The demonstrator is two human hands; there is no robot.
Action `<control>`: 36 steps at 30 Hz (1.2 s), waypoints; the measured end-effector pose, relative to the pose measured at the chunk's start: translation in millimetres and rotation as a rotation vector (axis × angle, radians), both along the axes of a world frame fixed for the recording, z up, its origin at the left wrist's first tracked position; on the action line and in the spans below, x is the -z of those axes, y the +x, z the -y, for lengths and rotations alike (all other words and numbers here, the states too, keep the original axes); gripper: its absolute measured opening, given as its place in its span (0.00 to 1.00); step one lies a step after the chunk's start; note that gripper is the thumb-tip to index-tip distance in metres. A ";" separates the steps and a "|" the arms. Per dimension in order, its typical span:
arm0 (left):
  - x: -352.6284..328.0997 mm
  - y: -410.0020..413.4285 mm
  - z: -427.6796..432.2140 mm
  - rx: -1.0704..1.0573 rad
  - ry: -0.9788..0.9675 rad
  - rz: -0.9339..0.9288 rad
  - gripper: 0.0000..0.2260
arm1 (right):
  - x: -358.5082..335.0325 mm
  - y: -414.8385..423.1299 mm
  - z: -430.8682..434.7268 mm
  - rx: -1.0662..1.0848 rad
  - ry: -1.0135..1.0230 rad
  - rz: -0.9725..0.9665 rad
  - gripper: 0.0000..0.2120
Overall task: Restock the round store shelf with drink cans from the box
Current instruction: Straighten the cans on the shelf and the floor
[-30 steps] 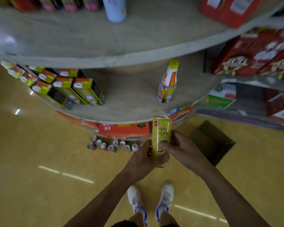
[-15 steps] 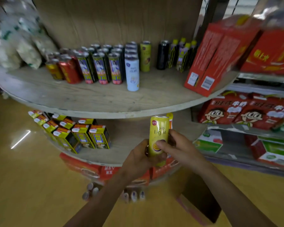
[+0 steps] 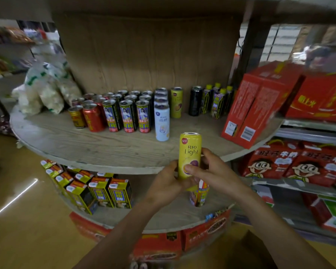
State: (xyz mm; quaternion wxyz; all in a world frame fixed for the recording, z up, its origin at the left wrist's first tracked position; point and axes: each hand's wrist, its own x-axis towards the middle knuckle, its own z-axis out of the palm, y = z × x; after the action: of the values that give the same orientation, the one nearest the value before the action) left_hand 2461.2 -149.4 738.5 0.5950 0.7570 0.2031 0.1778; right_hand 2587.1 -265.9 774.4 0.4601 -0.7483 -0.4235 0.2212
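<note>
A tall yellow drink can [image 3: 189, 152] stands upright in both hands, just in front of the round wooden shelf's [image 3: 97, 146] edge. My left hand [image 3: 166, 183] grips its lower left side; my right hand [image 3: 213, 171] wraps its right side with the thumb on the label. On the shelf behind it stand a pale blue can [image 3: 162, 123], a matching yellow can [image 3: 176, 102], a black can [image 3: 196, 100] and rows of several red and dark cans [image 3: 127, 117]. The brown box [image 3: 246, 249] shows dimly at the bottom right, behind my right forearm.
Red cartons [image 3: 258, 105] stand on the shelf's right side, white bags [image 3: 45, 90] on its left. The lower tier holds yellow drink cartons [image 3: 97, 191] and a small bottle [image 3: 200, 193]. Red cases [image 3: 299, 164] fill the straight shelving at right.
My view has tilted up from the floor and lower tier to the middle shelf. The yellow can has come up with both hands to shelf-edge height.
</note>
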 end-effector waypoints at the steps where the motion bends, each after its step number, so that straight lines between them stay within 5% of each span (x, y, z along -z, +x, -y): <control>1: -2.0 7.6 -4.4 -0.012 0.015 -0.001 0.20 | -2.5 7.0 -4.9 0.006 -0.004 0.018 0.25; 17: 10.0 154.4 -81.8 -0.234 0.211 -0.079 0.20 | 17.0 148.8 -101.8 -0.056 0.060 0.076 0.27; 36: 30.4 233.1 -133.8 -0.513 0.325 -0.041 0.27 | 38.0 215.8 -194.8 -0.116 0.203 0.019 0.33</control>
State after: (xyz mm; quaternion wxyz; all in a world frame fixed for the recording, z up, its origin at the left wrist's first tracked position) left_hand 2694.3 -15.6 708.1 0.3975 0.7698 0.3686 0.3369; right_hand 2802.8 -71.0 736.4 0.5160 -0.6742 -0.4906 0.1961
